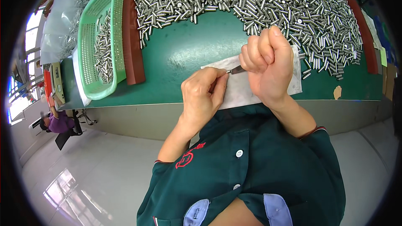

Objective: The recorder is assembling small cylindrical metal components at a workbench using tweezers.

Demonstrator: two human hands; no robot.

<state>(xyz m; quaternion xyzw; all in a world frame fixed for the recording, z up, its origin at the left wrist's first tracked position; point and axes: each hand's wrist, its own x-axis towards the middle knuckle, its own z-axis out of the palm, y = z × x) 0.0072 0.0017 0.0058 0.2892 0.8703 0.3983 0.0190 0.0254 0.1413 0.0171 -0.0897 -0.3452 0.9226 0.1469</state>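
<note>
My left hand (203, 90) is closed in a pinch above the near edge of the table. A tiny bright bit of metal shows at its fingertips, but the fingers hide the rest of what they hold. My right hand (270, 65) is curled in a fist around a slim pointed tool; only its dark metal blade-like end (237, 70) shows. That end points left and meets the left fingertips. Beneath both hands lies a smudged white sheet (234, 94). Beyond them spreads a large heap of short, shiny metal pins (247, 0).
Red-brown rails (133, 54) border the green table (180, 46). On the left stands a light green basket (86, 75) holding more pins, with clear plastic bags (58, 25) beside it. A person in purple (60, 121) sits farther off at the left.
</note>
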